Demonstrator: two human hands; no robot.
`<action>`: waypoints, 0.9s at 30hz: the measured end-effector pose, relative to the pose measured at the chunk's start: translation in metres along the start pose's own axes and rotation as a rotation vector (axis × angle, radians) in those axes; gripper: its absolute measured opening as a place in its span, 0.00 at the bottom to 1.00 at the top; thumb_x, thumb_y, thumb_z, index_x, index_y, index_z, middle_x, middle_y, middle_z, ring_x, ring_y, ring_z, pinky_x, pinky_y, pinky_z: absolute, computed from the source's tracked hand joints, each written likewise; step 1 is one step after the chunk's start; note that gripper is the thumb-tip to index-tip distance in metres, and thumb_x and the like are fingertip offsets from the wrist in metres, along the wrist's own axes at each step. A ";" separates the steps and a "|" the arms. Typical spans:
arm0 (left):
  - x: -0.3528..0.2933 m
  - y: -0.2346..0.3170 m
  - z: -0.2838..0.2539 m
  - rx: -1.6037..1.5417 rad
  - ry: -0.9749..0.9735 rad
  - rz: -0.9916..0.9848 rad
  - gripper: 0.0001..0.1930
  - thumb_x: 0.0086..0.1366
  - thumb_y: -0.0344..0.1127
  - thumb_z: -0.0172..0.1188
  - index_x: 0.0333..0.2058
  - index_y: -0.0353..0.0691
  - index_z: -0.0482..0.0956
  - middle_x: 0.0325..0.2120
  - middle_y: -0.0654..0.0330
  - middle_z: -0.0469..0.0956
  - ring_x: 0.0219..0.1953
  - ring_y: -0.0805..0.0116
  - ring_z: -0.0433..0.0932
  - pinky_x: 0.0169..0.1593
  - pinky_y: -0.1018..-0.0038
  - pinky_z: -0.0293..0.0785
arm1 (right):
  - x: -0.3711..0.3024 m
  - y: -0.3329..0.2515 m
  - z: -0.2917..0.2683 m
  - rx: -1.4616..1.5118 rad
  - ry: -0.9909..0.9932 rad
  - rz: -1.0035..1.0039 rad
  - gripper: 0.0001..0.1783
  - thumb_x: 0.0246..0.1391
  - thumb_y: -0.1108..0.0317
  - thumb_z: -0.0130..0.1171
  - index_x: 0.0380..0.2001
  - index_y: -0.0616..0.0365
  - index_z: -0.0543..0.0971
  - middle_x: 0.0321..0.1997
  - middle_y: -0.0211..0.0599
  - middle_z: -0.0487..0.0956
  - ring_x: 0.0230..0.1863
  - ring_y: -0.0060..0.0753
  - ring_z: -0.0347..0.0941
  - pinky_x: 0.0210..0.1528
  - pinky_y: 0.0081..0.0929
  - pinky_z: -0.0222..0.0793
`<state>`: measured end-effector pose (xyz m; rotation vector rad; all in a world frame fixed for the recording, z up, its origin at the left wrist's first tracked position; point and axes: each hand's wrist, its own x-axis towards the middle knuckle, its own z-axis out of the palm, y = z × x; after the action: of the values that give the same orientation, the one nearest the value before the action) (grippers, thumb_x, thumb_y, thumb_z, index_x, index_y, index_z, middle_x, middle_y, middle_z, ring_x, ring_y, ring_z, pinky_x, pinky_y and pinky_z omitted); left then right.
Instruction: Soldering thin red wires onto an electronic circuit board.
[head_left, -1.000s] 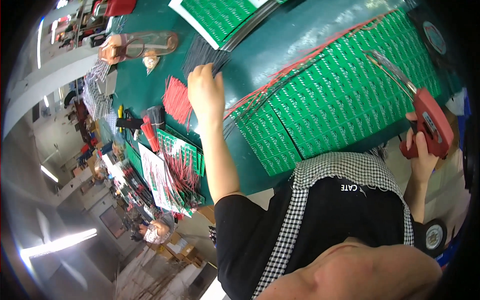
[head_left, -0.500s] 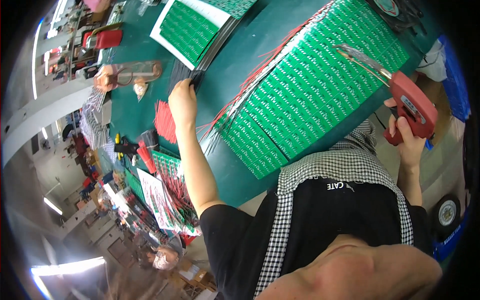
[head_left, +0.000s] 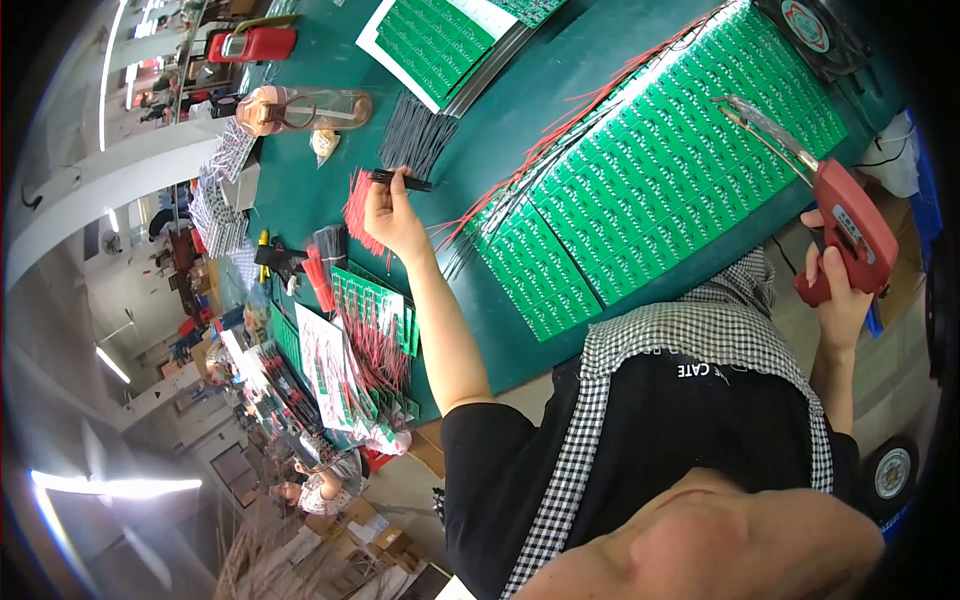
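Note:
My left hand point(head_left: 397, 222) is closed, pinching a small bunch of black wires point(head_left: 414, 184) above the green table. Beside it lie a pile of cut black wires point(head_left: 420, 132) and a pile of red wires point(head_left: 359, 208). In my right hand point(head_left: 838, 292) is a red soldering gun point(head_left: 856, 232), gripped by its handle, its tip pointing over the panels. A wide sheet of green circuit boards point(head_left: 660, 180) covers the table in front of me. Red and black wires point(head_left: 540, 160) lie along its far-left edge.
Stacked circuit boards point(head_left: 435, 45) with white sheets stand at the back. A drink bottle point(head_left: 310, 108) lies on the left. Wired boards point(head_left: 370, 320) sit near the table's left side. A round-labelled black object point(head_left: 808, 28) is at the far right. Another person point(head_left: 325, 490) sits beyond.
My left hand has lifted off the black wire pile and come nearer, now with a small bunch of black wires. My right hand still holds the soldering gun. The whole view has shifted slightly.

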<state>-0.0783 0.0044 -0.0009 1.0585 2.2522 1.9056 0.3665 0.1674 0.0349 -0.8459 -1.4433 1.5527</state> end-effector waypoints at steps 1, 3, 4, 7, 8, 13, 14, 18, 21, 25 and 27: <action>0.004 0.005 0.000 0.037 -0.022 0.012 0.06 0.59 0.22 0.53 0.35 0.27 0.73 0.28 0.55 0.77 0.32 0.72 0.76 0.39 0.80 0.71 | 0.000 -0.002 -0.001 0.011 0.005 -0.005 0.20 0.53 0.74 0.47 0.50 0.65 0.64 0.44 0.47 0.73 0.21 0.18 0.62 0.22 0.14 0.59; 0.012 0.035 0.014 -0.143 -0.151 -0.079 0.07 0.59 0.22 0.52 0.36 0.26 0.73 0.28 0.55 0.77 0.32 0.72 0.76 0.38 0.81 0.71 | -0.001 -0.004 -0.003 0.009 0.030 -0.016 0.20 0.53 0.75 0.47 0.50 0.66 0.63 0.44 0.47 0.72 0.21 0.17 0.62 0.22 0.14 0.59; 0.011 0.059 0.026 -0.119 -0.295 -0.115 0.09 0.59 0.24 0.53 0.37 0.25 0.72 0.27 0.55 0.77 0.31 0.72 0.76 0.36 0.82 0.70 | 0.000 -0.001 -0.006 0.008 -0.004 -0.014 0.20 0.52 0.75 0.47 0.50 0.66 0.64 0.44 0.47 0.72 0.21 0.17 0.62 0.23 0.14 0.59; -0.005 0.115 0.083 -0.291 -0.869 -0.456 0.06 0.56 0.24 0.52 0.32 0.27 0.73 0.22 0.55 0.77 0.28 0.72 0.75 0.34 0.80 0.68 | 0.006 -0.013 -0.016 -0.134 -0.020 0.152 0.18 0.47 0.76 0.55 0.44 0.65 0.70 0.46 0.40 0.73 0.23 0.14 0.65 0.26 0.13 0.63; -0.014 0.140 0.104 -0.339 -1.076 -0.570 0.03 0.54 0.22 0.55 0.28 0.28 0.74 0.25 0.55 0.78 0.27 0.71 0.76 0.35 0.78 0.71 | 0.007 -0.008 -0.021 -0.298 -0.011 0.012 0.20 0.45 0.77 0.57 0.44 0.65 0.71 0.46 0.39 0.74 0.27 0.16 0.68 0.30 0.15 0.65; -0.052 0.176 0.145 -0.604 -1.560 -0.911 0.08 0.56 0.24 0.55 0.35 0.28 0.75 0.26 0.54 0.78 0.28 0.68 0.78 0.36 0.76 0.74 | 0.050 -0.033 0.010 -0.395 -0.214 -0.514 0.25 0.41 0.75 0.60 0.48 0.65 0.70 0.45 0.42 0.75 0.41 0.30 0.74 0.42 0.23 0.69; -0.055 0.176 0.152 -0.642 -1.607 -0.901 0.07 0.57 0.25 0.55 0.35 0.28 0.75 0.26 0.55 0.78 0.29 0.68 0.78 0.36 0.76 0.74 | 0.057 -0.029 0.007 -0.414 -0.308 -0.598 0.25 0.42 0.73 0.60 0.47 0.65 0.71 0.44 0.44 0.75 0.41 0.33 0.75 0.41 0.24 0.70; -0.057 0.172 0.170 -0.635 -1.644 -0.915 0.07 0.57 0.25 0.55 0.34 0.28 0.75 0.26 0.55 0.78 0.28 0.68 0.78 0.36 0.76 0.74 | 0.061 -0.019 0.003 -0.547 -0.511 -0.693 0.27 0.41 0.65 0.60 0.46 0.64 0.71 0.41 0.44 0.77 0.36 0.39 0.76 0.37 0.27 0.72; -0.055 0.173 0.173 -0.618 -1.643 -0.908 0.07 0.57 0.25 0.55 0.34 0.28 0.75 0.26 0.55 0.78 0.28 0.68 0.77 0.36 0.76 0.74 | 0.063 -0.021 0.000 -0.481 -0.360 -0.641 0.27 0.39 0.65 0.60 0.46 0.63 0.72 0.39 0.44 0.77 0.35 0.38 0.77 0.36 0.26 0.72; -0.049 0.170 0.185 -0.693 -1.560 -0.942 0.07 0.56 0.26 0.56 0.33 0.28 0.75 0.25 0.55 0.78 0.27 0.68 0.77 0.35 0.76 0.73 | 0.066 -0.013 0.006 -0.639 -0.460 -0.660 0.28 0.40 0.63 0.60 0.47 0.62 0.71 0.39 0.43 0.77 0.35 0.39 0.76 0.35 0.26 0.71; -0.032 0.168 0.185 -0.537 -1.503 -0.892 0.08 0.56 0.26 0.56 0.33 0.27 0.75 0.24 0.55 0.78 0.27 0.69 0.77 0.35 0.77 0.73 | 0.077 -0.015 0.003 -0.600 -0.427 -0.633 0.28 0.40 0.63 0.60 0.47 0.62 0.71 0.41 0.45 0.76 0.36 0.39 0.76 0.37 0.26 0.71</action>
<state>0.1038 0.1558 0.0848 0.6979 0.9174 0.6840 0.3331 0.2356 0.0544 -0.3024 -2.2753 0.8414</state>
